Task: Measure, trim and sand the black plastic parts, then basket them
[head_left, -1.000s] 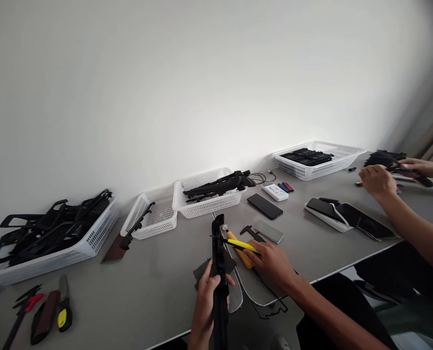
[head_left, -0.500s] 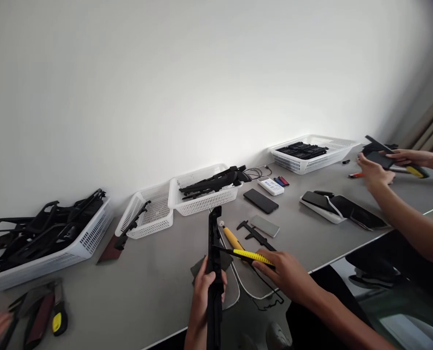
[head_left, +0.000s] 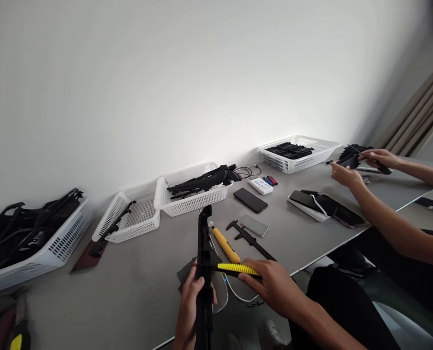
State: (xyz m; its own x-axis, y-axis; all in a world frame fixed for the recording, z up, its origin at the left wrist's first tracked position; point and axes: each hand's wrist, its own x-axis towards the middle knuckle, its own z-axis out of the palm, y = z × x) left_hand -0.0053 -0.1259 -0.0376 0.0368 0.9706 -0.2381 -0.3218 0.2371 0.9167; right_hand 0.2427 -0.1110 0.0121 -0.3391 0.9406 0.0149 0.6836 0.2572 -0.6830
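My left hand (head_left: 190, 297) is wrapped around a long black plastic part (head_left: 203, 243), held roughly upright over the table's front edge. In my right hand (head_left: 272, 282) is a utility knife (head_left: 237, 268) with a ribbed yellow-and-black handle. Its thin dark blade points left and reaches the side of the part just above my left fingers; whether it cuts in cannot be told. Behind the part lie a yellow tool (head_left: 226, 245) with a rounded end, a dark caliper (head_left: 251, 238) and a grey flat block (head_left: 253, 225). A dark cloth-like piece (head_left: 182, 274) shows behind my left hand.
White baskets (head_left: 172, 212) with black parts line the wall. A black phone (head_left: 250, 200), a white box (head_left: 260, 185) and a white tray (head_left: 307, 209) lie on the grey table (head_left: 136, 291). At right, another person's hands (head_left: 347, 176) hold a black part and a tool.
The view has turned slightly right. The knife has moved down along the black part, closer to my left hand. The other person's hands have shifted, and the hand at far left has left view.
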